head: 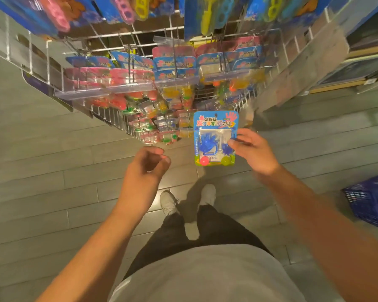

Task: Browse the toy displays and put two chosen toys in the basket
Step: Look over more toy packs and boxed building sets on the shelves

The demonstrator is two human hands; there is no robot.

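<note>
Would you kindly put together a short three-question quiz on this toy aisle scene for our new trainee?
1. True or false: the right hand holds the toy pack.
2. Where is the blue basket? A) hanging on the wire rack B) on the floor to the person's right C) in the left hand
3. Fill in: the left hand is curled and holds ____.

Key: 1 true; 2 B; 3 nothing.
</note>
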